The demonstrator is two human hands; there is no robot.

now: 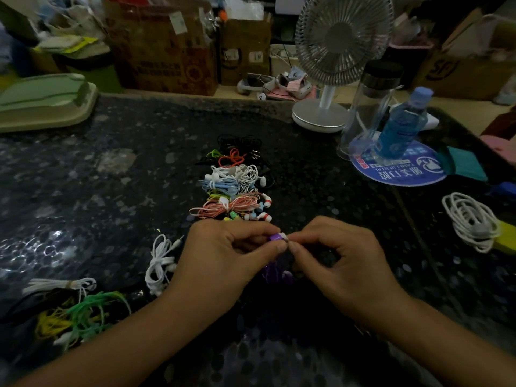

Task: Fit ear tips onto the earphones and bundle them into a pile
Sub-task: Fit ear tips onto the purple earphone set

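Two bare forearms are showing from the near edge of the worktop, each ending in a bare hand, the left hand (223, 247) and the right hand (340, 252). No sleeve is covering either arm as far as the picture is reaching, and neither hand is wearing a glove. The fingernails (281, 248) are showing short and plain, and the wrists and fingers are carrying nothing that is visible in this dim light.

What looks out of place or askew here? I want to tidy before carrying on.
One white earphone bundle lies alone left of the left hand, apart from the row of bundled earphones. A white cable coil sits far right. Nothing looks spilled or damaged.
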